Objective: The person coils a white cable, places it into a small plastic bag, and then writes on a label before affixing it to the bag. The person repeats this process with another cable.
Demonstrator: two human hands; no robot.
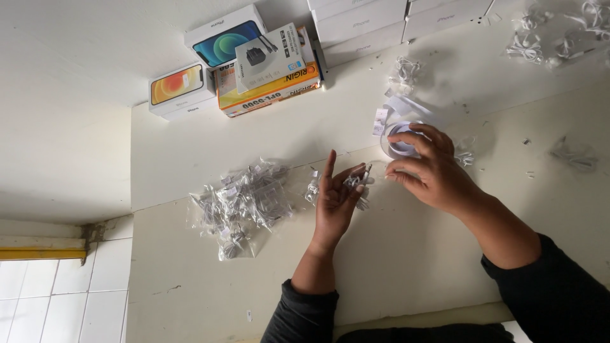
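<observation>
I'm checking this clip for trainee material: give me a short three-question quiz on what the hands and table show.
1. True or false: the left hand holds a coiled white cable.
2. What does the right hand touch: A) a phone box, B) a roll of white tape, C) a pen?
3. What lies left of the left hand on the table?

Key: 1 true. 2 B. 3 A pile of clear bags with coiled cables inside.
</observation>
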